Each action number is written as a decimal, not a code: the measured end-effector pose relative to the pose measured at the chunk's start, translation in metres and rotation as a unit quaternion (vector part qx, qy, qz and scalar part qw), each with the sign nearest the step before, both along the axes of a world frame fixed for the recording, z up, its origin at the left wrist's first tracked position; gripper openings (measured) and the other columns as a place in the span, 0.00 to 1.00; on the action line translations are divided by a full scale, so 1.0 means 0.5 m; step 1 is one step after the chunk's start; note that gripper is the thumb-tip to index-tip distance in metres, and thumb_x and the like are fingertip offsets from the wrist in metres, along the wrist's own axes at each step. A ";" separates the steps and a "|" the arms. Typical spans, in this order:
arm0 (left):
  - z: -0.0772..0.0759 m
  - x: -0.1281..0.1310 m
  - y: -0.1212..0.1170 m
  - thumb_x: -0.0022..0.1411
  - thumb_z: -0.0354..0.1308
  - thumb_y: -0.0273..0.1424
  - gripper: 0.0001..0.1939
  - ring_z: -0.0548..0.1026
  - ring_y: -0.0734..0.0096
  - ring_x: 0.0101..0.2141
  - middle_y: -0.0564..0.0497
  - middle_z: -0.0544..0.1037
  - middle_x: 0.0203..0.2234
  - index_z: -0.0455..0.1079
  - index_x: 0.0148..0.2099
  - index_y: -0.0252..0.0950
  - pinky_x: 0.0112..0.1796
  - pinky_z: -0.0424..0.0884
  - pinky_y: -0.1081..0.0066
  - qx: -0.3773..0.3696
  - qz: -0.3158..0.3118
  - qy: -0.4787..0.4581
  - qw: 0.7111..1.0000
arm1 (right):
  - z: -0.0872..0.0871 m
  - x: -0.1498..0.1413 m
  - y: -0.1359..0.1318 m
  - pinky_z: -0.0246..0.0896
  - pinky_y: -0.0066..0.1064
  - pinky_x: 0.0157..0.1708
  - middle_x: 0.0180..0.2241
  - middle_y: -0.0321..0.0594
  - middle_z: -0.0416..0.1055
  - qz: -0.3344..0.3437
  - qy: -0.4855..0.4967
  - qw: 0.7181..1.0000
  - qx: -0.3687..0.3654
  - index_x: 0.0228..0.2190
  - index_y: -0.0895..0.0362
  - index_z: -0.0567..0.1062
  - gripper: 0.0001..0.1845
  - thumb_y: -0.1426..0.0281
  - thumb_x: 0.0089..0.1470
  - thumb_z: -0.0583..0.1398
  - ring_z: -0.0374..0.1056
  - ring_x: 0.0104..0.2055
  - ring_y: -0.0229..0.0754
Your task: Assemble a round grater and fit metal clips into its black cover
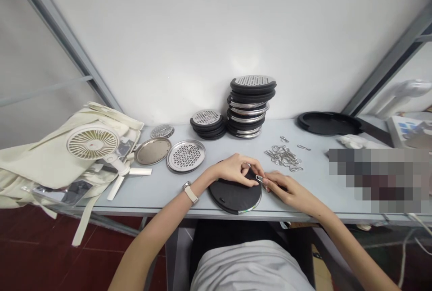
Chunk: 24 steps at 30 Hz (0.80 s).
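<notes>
A black round disc (227, 196) lies on the table in front of me, with a shiny strip along its near right edge. My left hand (238, 169) rests over its far part, fingers bent and thumb and forefinger closed about its right edge. At that edge, my right hand (281, 186) pinches a small metal wire clip (259, 178), which touches or nearly touches the disc. Fingers partly hide where the two meet. Beyond my right hand lies a loose heap of similar wire clips (282, 156), with a few apart from it.
Tall and short stacks of black-rimmed grater discs (248, 113) (207, 122) stand by the wall. Perforated metal discs (186, 156) and a plain metal disc (153, 150) lie left. A cream bag (43, 147) with a handheld fan (92, 142) sits far left. A black tray (329, 123) lies right.
</notes>
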State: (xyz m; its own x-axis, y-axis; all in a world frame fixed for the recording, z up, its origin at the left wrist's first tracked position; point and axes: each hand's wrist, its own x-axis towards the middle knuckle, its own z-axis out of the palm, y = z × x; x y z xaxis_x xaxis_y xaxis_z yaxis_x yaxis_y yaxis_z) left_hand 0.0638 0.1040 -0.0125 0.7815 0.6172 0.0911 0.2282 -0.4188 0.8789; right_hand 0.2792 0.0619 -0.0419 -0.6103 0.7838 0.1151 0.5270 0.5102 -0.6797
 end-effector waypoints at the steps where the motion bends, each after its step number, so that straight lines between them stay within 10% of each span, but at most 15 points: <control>1: 0.000 0.001 0.001 0.47 0.63 0.26 0.16 0.60 0.85 0.20 0.53 0.74 0.27 0.73 0.42 0.31 0.21 0.56 0.80 0.006 0.002 0.001 1.000 | -0.002 -0.003 -0.001 0.59 0.33 0.38 0.30 0.40 0.70 -0.009 -0.001 1.000 0.006 0.32 0.56 0.71 0.19 0.60 0.63 0.47 0.66 0.34 0.43; 24: 0.002 0.001 0.000 0.46 0.64 0.27 0.18 0.59 0.85 0.23 0.52 0.74 0.32 0.71 0.42 0.32 0.24 0.56 0.80 -0.009 0.006 -0.005 1.000 | 0.000 0.000 -0.001 0.57 0.33 0.36 0.24 0.36 0.63 0.027 -0.016 0.999 0.033 0.25 0.55 0.64 0.19 0.61 0.64 0.46 0.61 0.32 0.42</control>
